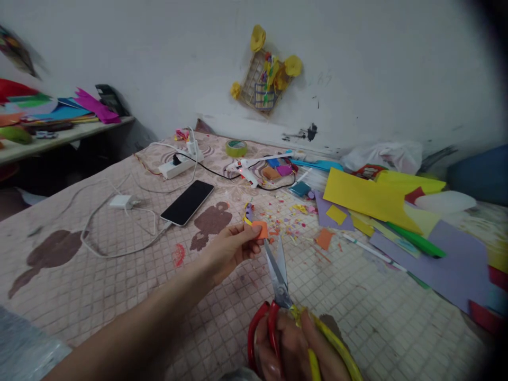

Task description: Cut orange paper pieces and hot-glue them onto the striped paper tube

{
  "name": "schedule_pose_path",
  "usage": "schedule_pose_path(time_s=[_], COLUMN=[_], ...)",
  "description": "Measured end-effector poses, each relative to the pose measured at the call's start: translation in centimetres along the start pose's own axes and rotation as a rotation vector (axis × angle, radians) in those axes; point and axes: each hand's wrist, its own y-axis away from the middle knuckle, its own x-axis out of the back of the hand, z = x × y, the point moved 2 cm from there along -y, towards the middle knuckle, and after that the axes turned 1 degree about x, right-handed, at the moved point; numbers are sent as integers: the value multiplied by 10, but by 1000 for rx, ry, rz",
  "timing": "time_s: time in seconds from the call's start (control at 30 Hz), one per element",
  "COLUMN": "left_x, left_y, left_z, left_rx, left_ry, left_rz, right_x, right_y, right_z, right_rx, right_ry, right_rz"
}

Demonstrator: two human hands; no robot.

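Observation:
Between the thumb and fingers of my left hand (238, 242) is a small orange paper piece (260, 229). My right hand (291, 338) grips a pair of scissors (280, 291) by one red and one yellow handle. Their blades stand apart and point up toward the orange paper, with one tip close to its lower edge. Just beyond my left hand lies a small purple and yellow paper item (248, 212), partly hidden by the fingers. Tiny coloured paper scraps (291, 225) are scattered to the right of it.
A phone (188, 203) with a white cable lies at left, near a power strip (180, 164). Behind are a glue gun (244, 172) and a tape roll (236, 148). Yellow paper (369, 198) and purple sheets (444, 259) cover the right side. A wall decoration (264, 79) hangs above.

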Motion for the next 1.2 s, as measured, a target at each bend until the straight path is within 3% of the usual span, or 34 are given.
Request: schedule_pose_path(time_s=[0.4, 1.2], left_x=[-5, -2], left_y=[1, 1], left_z=[-16, -16], left_rx=[39, 43], left_ry=[-110, -151], left_rz=[-81, -137], right_x=[0, 7], right_y=[-2, 4], right_z=[-1, 2], right_rx=[46, 116], right_ry=[-28, 31], right_rz=[35, 99])
